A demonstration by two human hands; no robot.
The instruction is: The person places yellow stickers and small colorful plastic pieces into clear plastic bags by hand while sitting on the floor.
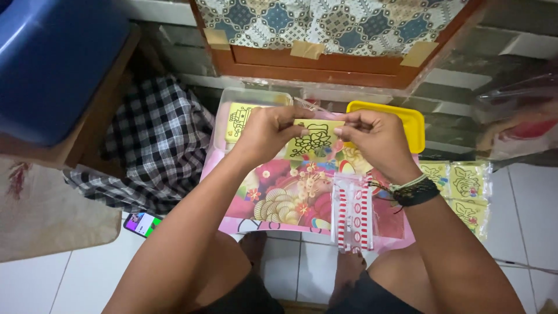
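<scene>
A checked cloth [152,139] lies at far left, a phone [141,224] below it. My left hand [264,132] pinches the left edge of a yellow card [314,139], held above the pink board [279,192]. My right hand [375,136] pinches its right edge. A yellow tray [414,125] sits behind; packed cards [459,186] lie at right.
</scene>
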